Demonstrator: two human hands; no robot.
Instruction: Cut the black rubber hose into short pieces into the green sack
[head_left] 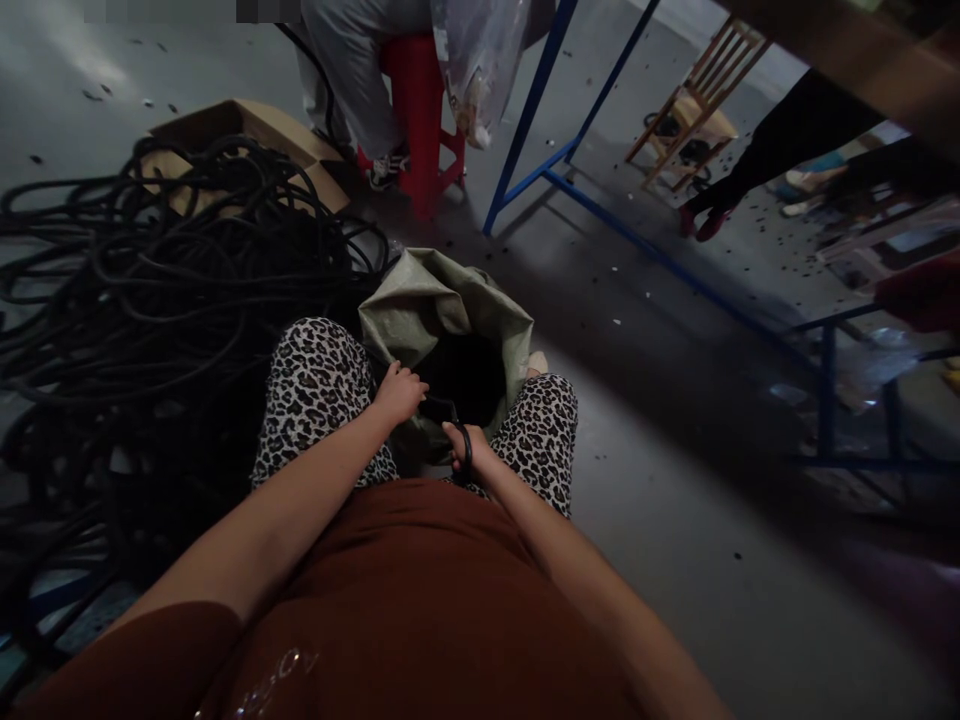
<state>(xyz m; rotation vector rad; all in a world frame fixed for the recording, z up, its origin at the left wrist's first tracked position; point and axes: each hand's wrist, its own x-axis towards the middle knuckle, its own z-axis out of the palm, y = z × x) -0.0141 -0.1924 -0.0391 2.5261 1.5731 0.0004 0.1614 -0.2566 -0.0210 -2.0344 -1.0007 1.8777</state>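
A black looped item (468,456), too dark to identify, is gripped by the curled fingers of the right hand (480,454), just below the frame's centre. The left hand (403,393) is held beside it, fingers bent; whether anything is grasped cannot be told. Above, an open sack (401,310) is set between patterned trouser legs (319,385). At left, black tubing (187,270) is heaped against a carton (277,135).
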